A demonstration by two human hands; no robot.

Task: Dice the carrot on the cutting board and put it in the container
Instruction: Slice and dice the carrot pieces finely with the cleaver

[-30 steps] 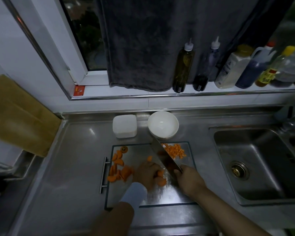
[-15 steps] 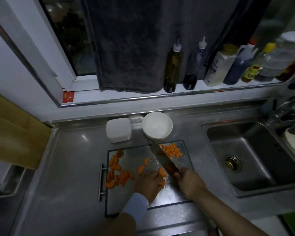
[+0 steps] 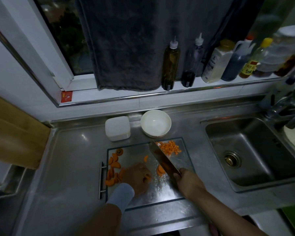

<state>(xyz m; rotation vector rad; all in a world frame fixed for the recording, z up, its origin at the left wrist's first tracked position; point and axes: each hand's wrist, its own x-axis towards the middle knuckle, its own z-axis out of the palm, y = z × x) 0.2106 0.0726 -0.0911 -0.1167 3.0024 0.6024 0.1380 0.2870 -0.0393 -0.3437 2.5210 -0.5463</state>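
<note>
It's dim in here, the window (image 3: 63, 36) dark and a cool grey cast over everything. Small glints sit on the steel counter (image 3: 66, 159) and the sink (image 3: 255, 150). Straight lines bow towards the edges, and the bottles (image 3: 269, 57) at far right smear into blur.

Counter (image 3: 71, 159): stainless steel, with a sink (image 3: 262, 142) at right and a drain (image 3: 231, 159) in the basin floor.
Tap (image 3: 279, 106): at the sink's far right corner, blurred.
Sill (image 3: 143, 95): carries a row of bottles. From left, these are an olive squeeze bottle (image 3: 170, 65), a dark squeeze bottle (image 3: 192, 62), a white jug (image 3: 215, 65), a blue jug (image 3: 233, 65) and a yellow-capped bottle (image 3: 252, 63).
Grey towel (image 3: 126, 48): hangs before the window (image 3: 61, 31), hem down at the sill.
Wooden board (image 3: 12, 133): at far left, beside the counter.
Red sticker (image 3: 66, 97): on the sill's left end.
</note>
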